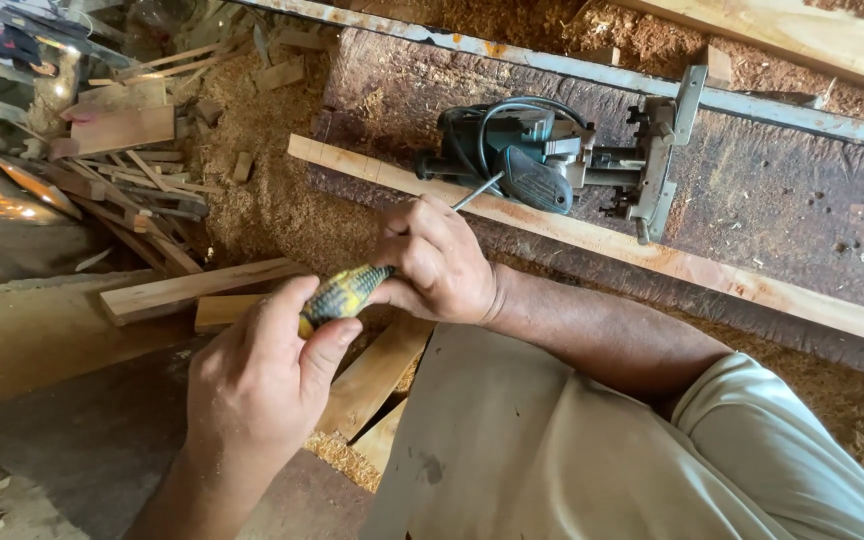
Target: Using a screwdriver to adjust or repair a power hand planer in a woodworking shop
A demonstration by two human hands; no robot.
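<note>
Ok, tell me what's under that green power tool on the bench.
The green power tool lies on a long pale wooden strip, which rests on the dark workbench. Where the tool's body covers the strip, the wood underneath is hidden. The screwdriver tip points at the tool.

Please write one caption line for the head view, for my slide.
Both hands, left and right, hold a screwdriver toward a power tool on a plank.

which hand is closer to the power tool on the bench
Right. The right hand grips the screwdriver shaft just below the teal power tool; the left hand holds the handle end, farther back.
</note>
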